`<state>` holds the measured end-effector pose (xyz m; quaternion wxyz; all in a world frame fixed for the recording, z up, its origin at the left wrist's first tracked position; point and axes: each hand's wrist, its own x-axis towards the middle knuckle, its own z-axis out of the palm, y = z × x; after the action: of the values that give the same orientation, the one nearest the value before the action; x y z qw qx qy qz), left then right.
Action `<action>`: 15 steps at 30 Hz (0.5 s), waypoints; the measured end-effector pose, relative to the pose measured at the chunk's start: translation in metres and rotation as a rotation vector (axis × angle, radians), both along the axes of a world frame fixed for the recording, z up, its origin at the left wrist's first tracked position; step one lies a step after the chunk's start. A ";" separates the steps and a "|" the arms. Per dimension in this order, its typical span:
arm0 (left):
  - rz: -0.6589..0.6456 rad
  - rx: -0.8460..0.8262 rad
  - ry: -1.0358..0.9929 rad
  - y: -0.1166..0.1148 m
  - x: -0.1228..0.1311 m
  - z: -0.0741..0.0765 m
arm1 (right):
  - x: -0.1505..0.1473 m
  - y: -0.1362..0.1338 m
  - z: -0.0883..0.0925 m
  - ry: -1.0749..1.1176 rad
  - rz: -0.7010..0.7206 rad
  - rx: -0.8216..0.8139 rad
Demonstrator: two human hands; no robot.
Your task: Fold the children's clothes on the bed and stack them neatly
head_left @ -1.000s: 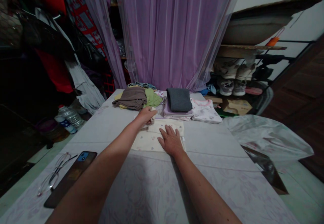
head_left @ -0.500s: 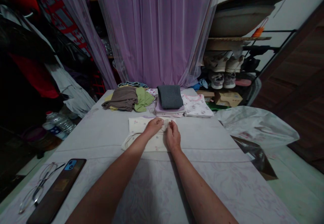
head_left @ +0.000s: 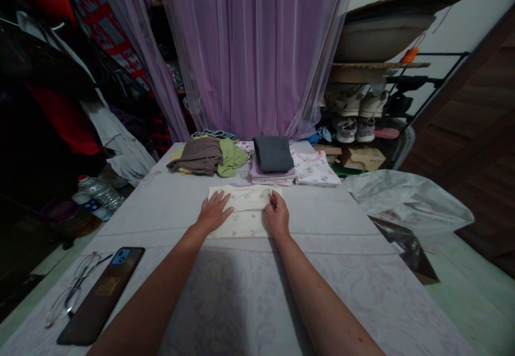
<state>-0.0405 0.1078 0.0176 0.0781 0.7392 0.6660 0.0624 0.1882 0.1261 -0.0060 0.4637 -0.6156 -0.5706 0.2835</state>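
A cream garment point(head_left: 243, 222) with small printed motifs lies partly folded on the cloth-covered table. My left hand point(head_left: 214, 212) rests flat on its left part, fingers spread. At the right edge, my right hand point(head_left: 277, 212) has its fingers curled, pinching the garment's folded edge. Just beyond it stands a stack of folded clothes point(head_left: 273, 178) topped by a dark grey folded garment point(head_left: 273, 153). A white printed shirt point(head_left: 316, 168) with a pink collar lies folded to the right of that stack.
A loose heap of clothes, brown point(head_left: 199, 156) and green point(head_left: 231, 157), sits at the far left. Eyeglasses point(head_left: 72, 291) and a phone point(head_left: 102, 297) lie near left. A purple curtain point(head_left: 253, 50) hangs behind. Shoes point(head_left: 356, 129) stand on a rack at right, above a plastic bag point(head_left: 410, 200).
My left hand has moved left from beside the right hand and now lies flat on the garment. The garment's upper layer looks smoother. My right hand stays at the right edge.
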 end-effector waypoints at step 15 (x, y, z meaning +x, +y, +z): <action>-0.035 -0.017 0.039 -0.024 -0.001 0.008 | 0.000 0.013 -0.031 0.278 -0.079 0.215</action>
<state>-0.0412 0.0842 0.0256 0.0724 0.7512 0.6549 0.0408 0.1879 0.1387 -0.0366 0.6121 -0.5391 -0.5035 0.2848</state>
